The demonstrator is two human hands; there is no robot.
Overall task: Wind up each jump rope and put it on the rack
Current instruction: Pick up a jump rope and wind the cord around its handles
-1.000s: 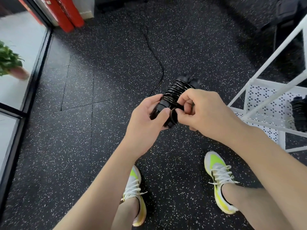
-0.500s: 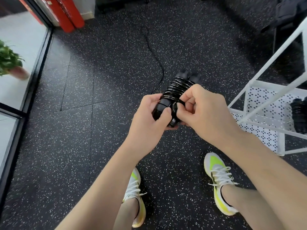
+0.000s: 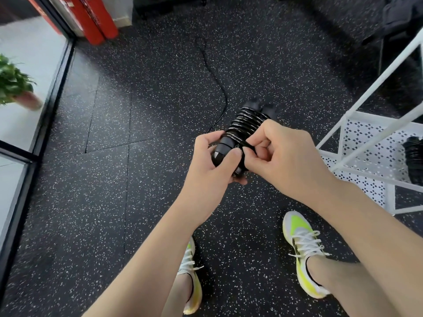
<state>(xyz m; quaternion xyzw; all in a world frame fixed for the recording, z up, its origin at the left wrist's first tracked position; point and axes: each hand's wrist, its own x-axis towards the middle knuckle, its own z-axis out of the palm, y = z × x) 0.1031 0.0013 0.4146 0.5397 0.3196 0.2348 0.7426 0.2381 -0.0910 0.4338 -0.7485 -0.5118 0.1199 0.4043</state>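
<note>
A black jump rope (image 3: 246,123) is wound in tight coils around its two handles, held in front of me above the floor. My left hand (image 3: 206,165) grips the near ends of the handles, thumb on top. My right hand (image 3: 283,159) pinches the cord at the last coil beside the left thumb. A loose tail of the same cord (image 3: 215,78) trails from the bundle across the floor, away from me. On the white rack (image 3: 357,165) at the right lies another wound black rope (image 3: 414,161).
Speckled black rubber floor all around. My two feet in white and yellow shoes (image 3: 302,252) stand below the hands. A glass wall with a black frame (image 3: 41,124) runs along the left, a potted plant (image 3: 13,85) behind it. Red objects (image 3: 96,19) stand far left.
The bundle and both hands have stayed nearly in place. My right fingers have shifted slightly on the cord at the last coil.
</note>
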